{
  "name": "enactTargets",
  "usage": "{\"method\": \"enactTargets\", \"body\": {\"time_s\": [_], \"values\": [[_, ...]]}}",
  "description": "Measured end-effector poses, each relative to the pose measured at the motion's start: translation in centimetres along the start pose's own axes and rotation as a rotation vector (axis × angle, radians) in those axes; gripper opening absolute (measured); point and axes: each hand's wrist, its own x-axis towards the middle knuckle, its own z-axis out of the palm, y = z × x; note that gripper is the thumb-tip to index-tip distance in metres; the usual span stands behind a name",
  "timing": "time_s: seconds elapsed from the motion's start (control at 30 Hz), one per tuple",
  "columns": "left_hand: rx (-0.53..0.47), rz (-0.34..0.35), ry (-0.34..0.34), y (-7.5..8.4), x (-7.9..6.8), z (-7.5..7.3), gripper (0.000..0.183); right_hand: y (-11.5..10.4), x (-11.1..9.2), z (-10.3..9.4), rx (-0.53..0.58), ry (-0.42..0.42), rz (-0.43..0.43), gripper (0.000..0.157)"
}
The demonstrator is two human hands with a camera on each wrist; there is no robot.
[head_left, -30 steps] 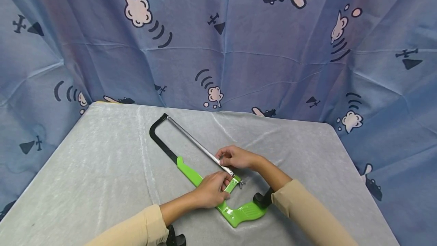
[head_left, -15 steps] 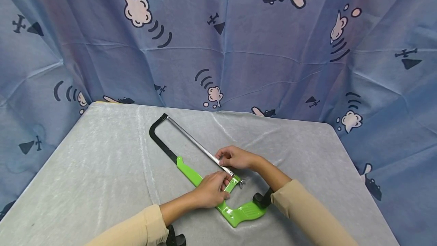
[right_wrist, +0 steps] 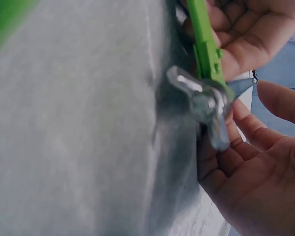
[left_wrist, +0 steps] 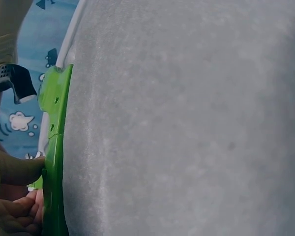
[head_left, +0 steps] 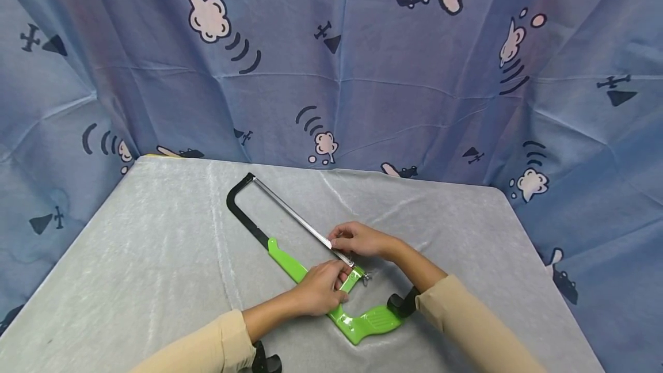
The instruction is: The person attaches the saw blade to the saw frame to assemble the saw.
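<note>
Across the middle of the grey cloth (head_left: 171, 246) lies your hacksaw (head_left: 248, 224); your left hand (head_left: 320, 289) grips its green frame (head_left: 287, 262), your right hand (head_left: 361, 239) pinches the silver blade (head_left: 292, 212). Expect a stiff, fairly light frame, but a springy blade; lift by the near-right handle (head_left: 380, 321).

Right hand (head_left: 361, 240), right sleeve (head_left: 468, 318), shifted slightly rightward
</note>
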Motion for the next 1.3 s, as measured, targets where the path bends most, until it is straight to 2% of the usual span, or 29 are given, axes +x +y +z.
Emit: {"method": "enactTargets", "body": {"time_s": [0.23,0.53,0.77,1.1,1.3], "values": [[0.021,0.055,0.034,-0.1,-0.1,0.1,0.032,0.2,-1.7,-1.0,-0.042,0.028,-0.02,0.021],[-0.003,-0.006,0.024,0.2,0.1,0.2,0.033,0.9,-5.2,-1.6,-0.079,0.027,-0.108,0.014],[0.016,0.008,0.01,0.2,0.3,0.0,0.032,1.7,-7.5,-1.5,-0.111,0.022,-0.16,0.01],[0.024,0.046,0.02,0.4,0.2,-0.2,0.032,2.3,-8.9,-1.0,-0.085,-0.016,-0.224,0.009],[0.015,0.06,0.024,0.5,0.2,-0.1,0.032,2.3,-9.1,-0.8,-0.089,-0.008,-0.212,0.01]]}}
